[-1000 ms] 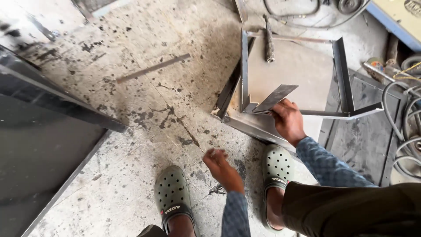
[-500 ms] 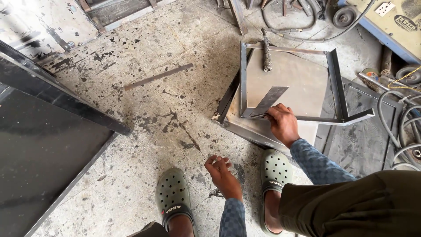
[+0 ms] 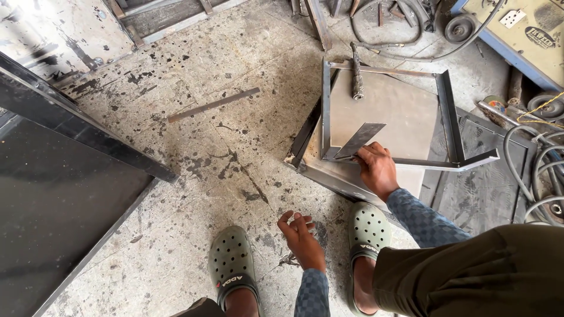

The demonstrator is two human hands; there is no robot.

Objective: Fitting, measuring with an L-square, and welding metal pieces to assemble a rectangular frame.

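Workshop floor, person crouched. Right hand (image 3: pixel 378 169) grips a flat metal plate (image 3: pixel 360 140), tilted, its lower edge at the near left corner of a square steel frame (image 3: pixel 447 114) lying on a metal sheet (image 3: pixel 392 111). Left hand (image 3: pixel 302 238) empty, fingers loosely curled, over the floor between green clogs (image 3: pixel 232 264).

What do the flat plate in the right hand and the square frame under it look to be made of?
Flat plate: seemingly bare steel sheet, dull grey with a faint sheen, thin and rigid. Square frame: likely steel angle bar, unpainted grey, with straight, sharp-edged flanges. The right hand grips the plate against it.
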